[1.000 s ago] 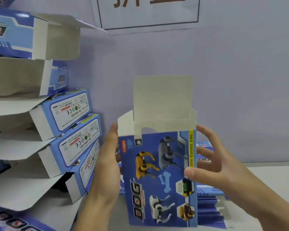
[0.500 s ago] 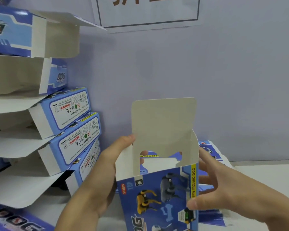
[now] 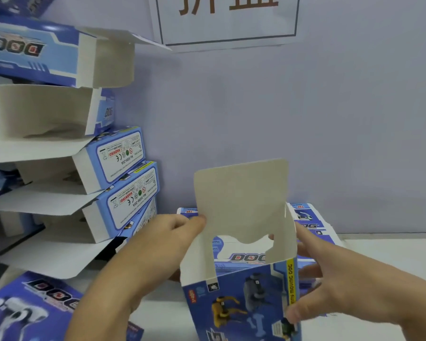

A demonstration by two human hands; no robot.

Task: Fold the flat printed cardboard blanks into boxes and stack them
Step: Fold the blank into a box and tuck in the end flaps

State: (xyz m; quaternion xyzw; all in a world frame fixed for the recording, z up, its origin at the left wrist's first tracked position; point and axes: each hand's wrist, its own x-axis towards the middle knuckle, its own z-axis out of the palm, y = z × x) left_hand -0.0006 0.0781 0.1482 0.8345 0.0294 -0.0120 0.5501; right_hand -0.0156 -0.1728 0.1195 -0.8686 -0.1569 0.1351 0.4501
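Currently the half-formed box [image 3: 244, 299] stands upright between both hands above the desk [image 3: 391, 252], printed dog panel facing the camera, with its top flap [image 3: 241, 200] raised and unfolded. The left hand [image 3: 162, 244] grips the box's upper left wall, thumb tip pressed against the flap's lower left edge. The right hand [image 3: 330, 286] has its grip spread, thumb on the front right corner and fingers reaching behind the right wall.

Risk 1: the right hand only braces the box; if the flap is pushed down hard, the body may skew out of square or slip toward the desk.

Risk 2: the side dust flaps appear still upright; closing the top flap before they are turned inward would likely jam or crease it.

Risk 3: the stack of folded boxes [image 3: 118, 173] at left leans, with open flaps protruding. Adding another box carelessly could topple it.

Flat blanks [image 3: 310, 222] lie behind the box.
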